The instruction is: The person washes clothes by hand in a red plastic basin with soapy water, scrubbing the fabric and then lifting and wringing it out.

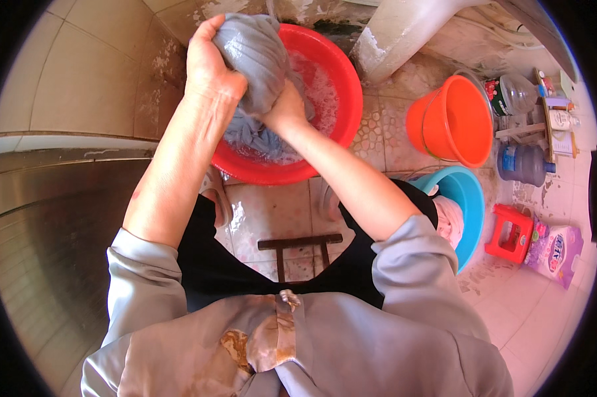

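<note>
A wet, bunched grey cloth (pixel 253 54) is held up over the red plastic basin (pixel 345 64). My left hand (pixel 211 67) grips it on its left side, the fingers partly hidden behind it. Around its lower right part closes my right hand (pixel 288 106). More of the grey cloth (pixel 259 139) lies below in the basin, in water with white suds (pixel 326 99). Whether the two parts of cloth are joined I cannot tell.
Right of the basin stand an orange bucket (pixel 427 121) and a blue tub (pixel 472 218) with pale pink cloth. Farther right are plastic bottles (pixel 522 164), a red stool (pixel 509 233) and a purple bag (pixel 554 253). A thick pipe (pixel 402 37) rises behind. A wooden stool (pixel 298 242) shows between my legs.
</note>
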A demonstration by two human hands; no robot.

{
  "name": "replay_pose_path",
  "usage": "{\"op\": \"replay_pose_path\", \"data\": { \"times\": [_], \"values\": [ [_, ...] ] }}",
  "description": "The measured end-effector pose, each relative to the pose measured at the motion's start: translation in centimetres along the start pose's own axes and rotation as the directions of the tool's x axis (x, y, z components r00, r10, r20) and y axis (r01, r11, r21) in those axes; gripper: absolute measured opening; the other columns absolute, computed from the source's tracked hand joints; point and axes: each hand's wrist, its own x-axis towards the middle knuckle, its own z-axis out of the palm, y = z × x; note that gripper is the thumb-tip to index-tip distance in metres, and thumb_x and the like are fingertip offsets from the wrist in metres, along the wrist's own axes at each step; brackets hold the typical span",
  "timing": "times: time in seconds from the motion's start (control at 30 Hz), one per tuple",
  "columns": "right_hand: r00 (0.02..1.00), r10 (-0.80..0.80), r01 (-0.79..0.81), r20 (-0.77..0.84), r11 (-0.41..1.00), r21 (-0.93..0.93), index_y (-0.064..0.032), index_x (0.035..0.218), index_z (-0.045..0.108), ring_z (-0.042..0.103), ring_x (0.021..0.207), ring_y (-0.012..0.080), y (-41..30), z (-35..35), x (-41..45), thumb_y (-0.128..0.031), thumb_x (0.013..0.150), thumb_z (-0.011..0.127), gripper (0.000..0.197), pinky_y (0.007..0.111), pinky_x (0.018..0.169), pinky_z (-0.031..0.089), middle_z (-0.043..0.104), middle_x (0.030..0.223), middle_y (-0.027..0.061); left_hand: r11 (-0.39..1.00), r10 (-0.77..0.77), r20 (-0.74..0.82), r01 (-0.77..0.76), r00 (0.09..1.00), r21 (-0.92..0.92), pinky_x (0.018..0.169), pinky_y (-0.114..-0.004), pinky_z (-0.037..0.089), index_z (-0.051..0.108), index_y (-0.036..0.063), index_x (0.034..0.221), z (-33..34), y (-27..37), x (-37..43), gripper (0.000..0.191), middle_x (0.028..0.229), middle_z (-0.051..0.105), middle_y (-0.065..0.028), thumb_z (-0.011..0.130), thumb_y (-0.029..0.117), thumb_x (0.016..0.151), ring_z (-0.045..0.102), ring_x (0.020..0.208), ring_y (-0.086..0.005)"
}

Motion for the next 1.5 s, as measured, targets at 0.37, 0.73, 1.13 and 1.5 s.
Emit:
{"op": "replay_pose_path", "data": {
  "times": [0.37, 0.73, 1.13, 1.5],
  "values": [
    [0.472, -0.522, 0.567, -0.71, 0.797, -0.208, 0.0001, 0.07, 0.049, 0.054, 0.061, 0.0311, -12.6, -16.5, 1.8, -0.014, 0.065, 0.063, 0.021, 0.032, 0.055, 0.041, 0.053, 0.064, 0.0179, 0.973, 0.231, 0.638, -0.194, 0.734, -0.129, 0.084, -0.036, 0.039, 0.051, 0.0009, 0.098, -2.5, 9.7, 1.6, 0.024, 0.099, 0.056, -0.0105, 0.041, 0.017, 0.083, 0.053, 0.092, -0.0219],
    [0.962, -0.185, 0.201, -0.201, 0.978, 0.058, -0.0059, 0.098, 0.052, 0.056, 0.088, 0.0296, -3.1, -9.8, 3.7, -0.016, 0.063, 0.063, 0.037, 0.035, 0.075, 0.044, 0.058, 0.09, 0.018, 0.813, 0.399, 0.178, -0.437, 0.899, 0.385, 0.078, -0.029, 0.041, 0.055, 0.0014, 0.093, -3.8, 6.4, 2.1, 0.022, 0.091, 0.056, -0.0061, 0.054, 0.017, 0.078, 0.052, 0.084, -0.0153],
    [0.973, -0.122, 0.055, 0.194, 0.947, 0.315, -0.0048, 0.105, 0.052, 0.054, 0.092, 0.0272, 0.2, 1.4, 0.2, -0.031, 0.051, 0.075, 0.064, 0.037, 0.081, 0.041, 0.058, 0.094, 0.013, 0.83, 0.382, 0.336, -0.48, 0.861, 0.285, 0.077, -0.028, 0.043, 0.057, 0.0014, 0.088, -1.5, 5.5, -2.8, 0.018, 0.086, 0.059, -0.0086, 0.055, 0.015, 0.076, 0.055, 0.081, -0.0164],
    [0.51, -0.208, 0.657, -0.835, 0.721, 0.221, 0.002, 0.088, 0.053, 0.056, 0.072, 0.0216, -6.9, -15.6, 4.1, -0.005, 0.068, 0.054, 0.021, 0.03, 0.065, 0.045, 0.058, 0.075, 0.0105, 0.88, 0.386, 0.303, -0.446, 0.871, 0.161, 0.076, -0.031, 0.042, 0.051, 0.0036, 0.1, -2.6, 9.8, -1.1, 0.031, 0.097, 0.056, -0.0053, 0.046, 0.029, 0.082, 0.053, 0.09, -0.0155]
  ]
}}
